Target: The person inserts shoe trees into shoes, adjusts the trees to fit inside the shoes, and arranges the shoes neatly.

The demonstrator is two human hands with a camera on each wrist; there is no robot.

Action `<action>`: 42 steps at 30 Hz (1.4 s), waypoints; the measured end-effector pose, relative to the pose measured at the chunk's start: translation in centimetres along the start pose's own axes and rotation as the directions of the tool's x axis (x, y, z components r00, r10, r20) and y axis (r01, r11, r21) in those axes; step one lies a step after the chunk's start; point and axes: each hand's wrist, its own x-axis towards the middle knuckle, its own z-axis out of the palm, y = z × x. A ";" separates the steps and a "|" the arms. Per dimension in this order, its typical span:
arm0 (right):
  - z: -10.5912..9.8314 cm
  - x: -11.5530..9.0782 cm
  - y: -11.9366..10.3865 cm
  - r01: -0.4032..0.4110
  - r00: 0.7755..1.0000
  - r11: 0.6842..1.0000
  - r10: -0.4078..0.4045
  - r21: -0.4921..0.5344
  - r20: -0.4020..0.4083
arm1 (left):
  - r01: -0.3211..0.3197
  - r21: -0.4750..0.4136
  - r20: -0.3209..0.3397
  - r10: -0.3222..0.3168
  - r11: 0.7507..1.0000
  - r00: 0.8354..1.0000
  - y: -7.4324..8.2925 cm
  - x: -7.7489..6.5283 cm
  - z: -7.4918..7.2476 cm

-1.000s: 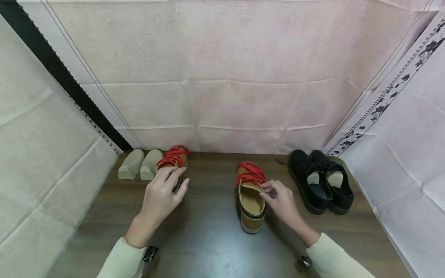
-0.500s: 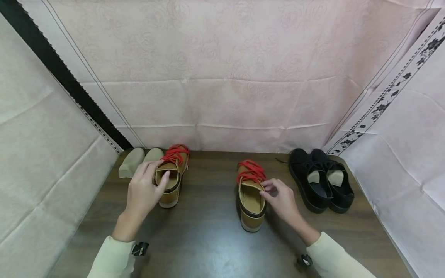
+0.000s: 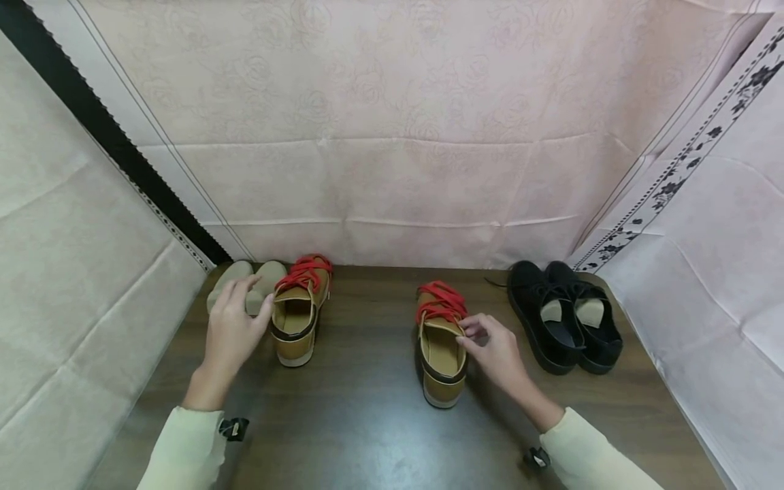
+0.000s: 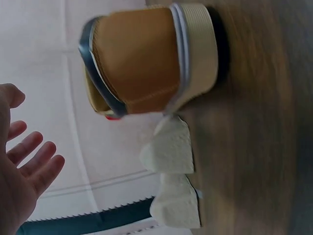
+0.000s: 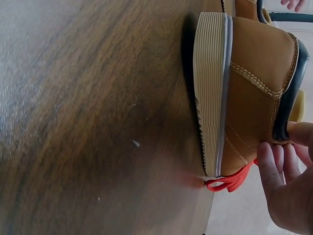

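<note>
Three pairs, one worktop [image 3: 361, 388]

Right tan shoe [image 3: 444, 391], red-laced: stood upright near the middle, set off from the far edge and its back cloth [image 3: 392, 204]. Right hand [image 3: 495, 352] pinched its collar rim. Left tan shoe [image 3: 295, 348], red-laced: stood upright, toe near the far edge, just beside the pale forms [image 3: 272, 272]. Pale forms, two: side by side at the far left corner. Left hand [image 3: 231, 328]: released, fingers loosely bent, poised at the pale forms, apart from the left tan shoe. Black shoes [image 3: 534, 327], two: side by side near the right edge. Room: wide bare wood ran between the tan shoes; a narrower strip, entered by the right hand, separated the right tan shoe from the black shoes.
</note>
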 end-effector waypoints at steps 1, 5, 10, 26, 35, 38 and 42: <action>0.0 0.0 0.0 -0.003 1.000 1.000 0.003 0.000 0.003 | 0.010 0.005 0.006 -0.010 1.000 1.000 -0.3 0.1 0.0; -0.1 0.0 -0.1 -0.006 1.000 1.000 0.006 -0.001 0.012 | 0.053 0.017 0.030 -0.054 0.998 0.998 -1.3 0.4 0.3; -0.1 0.0 0.0 0.001 1.000 1.000 -0.001 -0.006 0.014 | 0.111 0.026 0.059 -0.112 0.993 0.992 -2.6 0.8 0.7; -0.2 0.1 -0.3 -0.009 1.000 1.000 0.010 -0.020 0.025 | 0.208 0.076 0.179 -0.219 0.975 0.959 -6.0 1.1 2.1; -0.3 0.1 -0.3 -0.018 0.999 1.000 0.019 -0.018 0.032 | 0.215 0.143 0.251 -0.245 0.966 0.936 -7.1 1.3 2.9; -0.3 0.1 -0.4 -0.021 0.999 1.000 0.021 -0.020 0.031 | 0.238 0.156 0.270 -0.273 0.959 0.923 -7.3 1.3 3.2; -0.3 0.1 -0.4 -0.022 0.999 1.000 0.023 -0.015 0.033 | 0.285 0.164 0.313 -0.324 0.944 0.893 -7.4 1.3 3.5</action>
